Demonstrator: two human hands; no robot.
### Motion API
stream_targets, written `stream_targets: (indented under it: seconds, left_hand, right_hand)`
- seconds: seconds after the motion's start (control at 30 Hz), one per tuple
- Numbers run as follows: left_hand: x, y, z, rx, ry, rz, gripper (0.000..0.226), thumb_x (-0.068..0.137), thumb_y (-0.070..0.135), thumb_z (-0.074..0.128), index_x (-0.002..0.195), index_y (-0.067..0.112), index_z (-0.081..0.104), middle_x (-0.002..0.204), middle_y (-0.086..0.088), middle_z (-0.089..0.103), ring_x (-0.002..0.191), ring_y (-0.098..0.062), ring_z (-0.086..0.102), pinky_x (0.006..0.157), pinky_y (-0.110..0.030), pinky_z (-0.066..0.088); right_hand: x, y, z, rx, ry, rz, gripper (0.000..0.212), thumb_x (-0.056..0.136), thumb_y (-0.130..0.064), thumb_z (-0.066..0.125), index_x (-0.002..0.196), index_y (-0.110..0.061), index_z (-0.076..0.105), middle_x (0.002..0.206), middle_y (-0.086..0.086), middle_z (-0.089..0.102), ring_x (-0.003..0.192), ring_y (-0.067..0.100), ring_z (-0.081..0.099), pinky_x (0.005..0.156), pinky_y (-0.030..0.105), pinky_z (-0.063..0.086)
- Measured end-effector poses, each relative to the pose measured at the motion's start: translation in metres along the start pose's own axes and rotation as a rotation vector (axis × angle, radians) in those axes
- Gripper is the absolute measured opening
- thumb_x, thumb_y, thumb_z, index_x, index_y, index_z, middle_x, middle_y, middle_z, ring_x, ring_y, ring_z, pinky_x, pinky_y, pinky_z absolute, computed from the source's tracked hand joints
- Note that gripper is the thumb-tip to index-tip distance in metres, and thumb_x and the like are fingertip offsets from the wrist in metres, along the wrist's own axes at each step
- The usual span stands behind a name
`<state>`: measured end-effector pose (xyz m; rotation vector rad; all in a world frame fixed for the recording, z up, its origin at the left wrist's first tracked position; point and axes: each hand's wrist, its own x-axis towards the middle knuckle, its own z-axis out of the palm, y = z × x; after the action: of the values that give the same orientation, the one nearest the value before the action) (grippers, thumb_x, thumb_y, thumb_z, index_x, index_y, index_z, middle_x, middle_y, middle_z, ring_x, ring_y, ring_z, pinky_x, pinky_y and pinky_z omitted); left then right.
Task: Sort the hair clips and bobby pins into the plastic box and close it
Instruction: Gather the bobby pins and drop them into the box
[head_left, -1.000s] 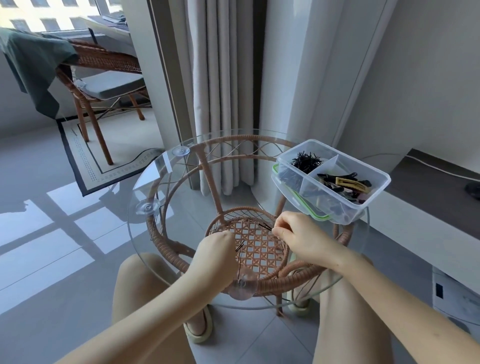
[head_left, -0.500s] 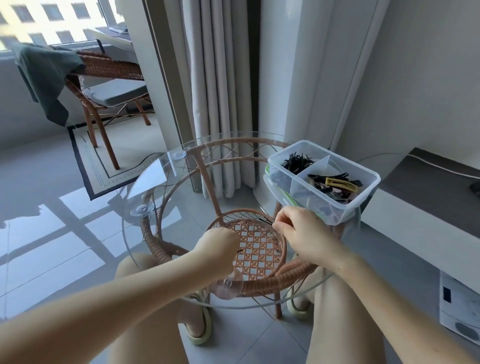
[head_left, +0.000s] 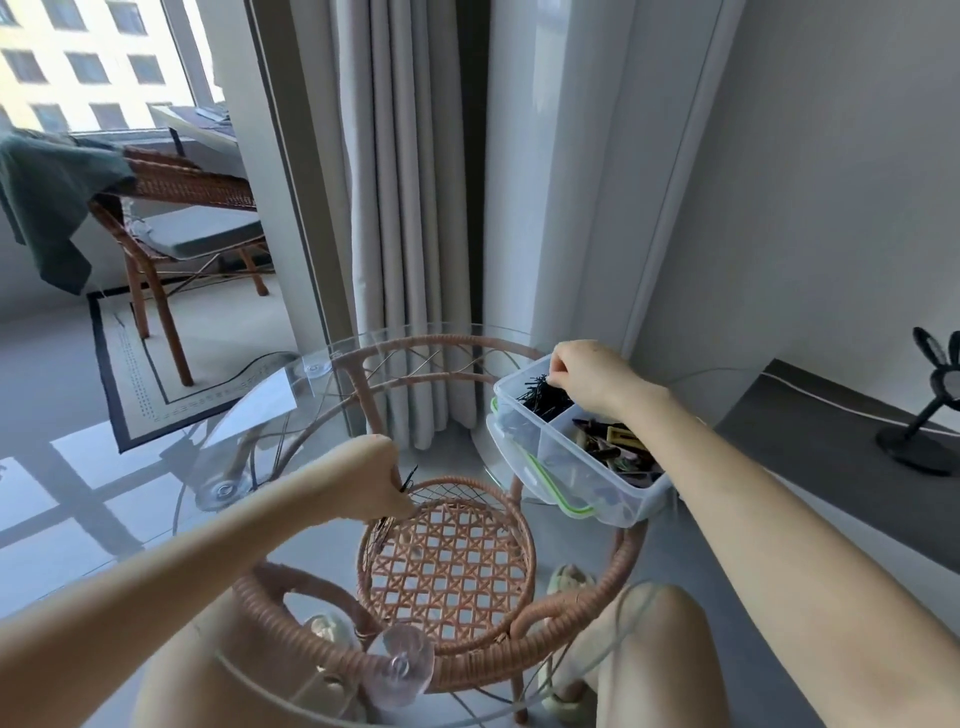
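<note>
Right hand pinches thin, light, likely slippery bobby pins over the far compartment of the plastic box, right of the table; left hand grips more, best held mid-shaft, near centre

Bare glass tabletop between left hand and open-topped plastic box.
</note>
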<state>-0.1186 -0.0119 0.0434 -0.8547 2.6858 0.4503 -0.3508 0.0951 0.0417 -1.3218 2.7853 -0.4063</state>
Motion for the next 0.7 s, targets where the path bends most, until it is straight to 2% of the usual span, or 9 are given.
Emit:
stream_targets:
  seconds: [0.07, 0.13, 0.27, 0.4, 0.47, 0.5, 0.6, 0.67, 0.7]
  left_hand:
    - [0.015, 0.002, -0.014, -0.11, 0.02, 0.012, 0.022, 0.078, 0.019, 0.062, 0.065, 0.002, 0.066, 0.057, -0.001, 0.06, 0.05, -0.014, 0.048, 0.048, -0.018, 0.036]
    - [0.028, 0.012, -0.028, -0.182, 0.048, 0.045, 0.025, 0.076, 0.02, 0.061, 0.073, -0.003, 0.069, 0.06, -0.003, 0.064, 0.054, -0.016, 0.049, 0.05, -0.021, 0.038]
    - [0.054, 0.055, -0.051, -0.174, 0.087, 0.136, 0.021, 0.079, 0.018, 0.057, 0.064, 0.004, 0.064, 0.053, -0.002, 0.058, 0.047, -0.015, 0.045, 0.047, -0.017, 0.037]
    - [0.089, 0.106, -0.055, -0.094, 0.133, 0.177, 0.03, 0.074, 0.014, 0.054, 0.046, 0.007, 0.047, 0.041, -0.003, 0.052, 0.046, -0.019, 0.045, 0.049, -0.022, 0.038]
    - [0.103, 0.125, -0.054, 0.009, 0.136, 0.186, 0.033, 0.076, 0.014, 0.054, 0.045, 0.009, 0.045, 0.028, 0.002, 0.046, 0.041, -0.016, 0.043, 0.044, -0.021, 0.036]
    - [0.106, 0.132, -0.054, 0.05, 0.128, 0.177, 0.033, 0.078, 0.013, 0.053, 0.047, 0.01, 0.045, 0.028, 0.003, 0.046, 0.04, -0.012, 0.043, 0.042, -0.02, 0.036]
    - [0.119, 0.14, -0.048, 0.128, 0.106, 0.163, 0.028, 0.082, 0.008, 0.053, 0.054, 0.011, 0.057, 0.041, 0.004, 0.052, 0.046, -0.011, 0.047, 0.047, -0.02, 0.039]
    - [0.123, 0.135, -0.046, 0.101, 0.115, 0.164, 0.018, 0.082, 0.006, 0.053, 0.077, 0.006, 0.07, 0.065, -0.003, 0.065, 0.068, -0.022, 0.062, 0.065, -0.026, 0.05]
    - [0.124, 0.129, -0.045, 0.045, 0.132, 0.168, 0.021, 0.083, 0.007, 0.052, 0.091, 0.004, 0.071, 0.084, -0.008, 0.069, 0.083, -0.026, 0.065, 0.075, -0.029, 0.051]
  right_hand:
    - [0.006, 0.0, 0.004, -0.008, -0.033, -0.021, 0.012, 0.091, -0.02, 0.051, 0.09, -0.012, 0.06, 0.102, 0.011, 0.066, 0.093, 0.03, 0.057, 0.075, 0.034, 0.042]
    - [0.003, 0.005, 0.003, 0.039, 0.005, -0.024, 0.016, 0.092, -0.019, 0.047, 0.091, -0.013, 0.062, 0.101, 0.01, 0.066, 0.093, 0.029, 0.057, 0.075, 0.034, 0.043]
    - [-0.026, 0.028, -0.002, 0.123, 0.261, -0.014, 0.019, 0.09, -0.014, 0.046, 0.088, -0.012, 0.065, 0.092, 0.008, 0.067, 0.087, 0.03, 0.059, 0.075, 0.04, 0.05]
    - [-0.082, 0.046, -0.002, 0.079, 0.41, 0.008, 0.011, 0.088, -0.014, 0.054, 0.087, -0.009, 0.064, 0.086, 0.006, 0.062, 0.075, 0.027, 0.058, 0.058, 0.03, 0.044]
    - [-0.104, 0.051, -0.002, 0.03, 0.459, 0.057, 0.011, 0.087, -0.019, 0.059, 0.091, -0.009, 0.064, 0.085, 0.006, 0.06, 0.067, 0.028, 0.058, 0.052, 0.029, 0.042]
    - [-0.113, 0.053, -0.001, 0.008, 0.472, 0.091, 0.016, 0.086, -0.023, 0.06, 0.093, -0.009, 0.063, 0.085, 0.007, 0.06, 0.064, 0.028, 0.058, 0.05, 0.03, 0.042]
    - [-0.126, 0.059, 0.002, -0.03, 0.402, 0.219, 0.04, 0.087, -0.042, 0.055, 0.114, -0.012, 0.054, 0.095, 0.009, 0.065, 0.075, 0.029, 0.064, 0.055, 0.033, 0.048]
    - [-0.127, 0.063, 0.005, -0.015, 0.256, 0.291, 0.057, 0.087, -0.051, 0.049, 0.131, -0.016, 0.04, 0.102, 0.008, 0.067, 0.085, 0.026, 0.066, 0.063, 0.034, 0.051]
    - [-0.126, 0.064, 0.007, 0.091, 0.18, 0.339, 0.06, 0.088, -0.05, 0.049, 0.136, -0.018, 0.033, 0.103, 0.008, 0.068, 0.082, 0.024, 0.067, 0.063, 0.034, 0.052]
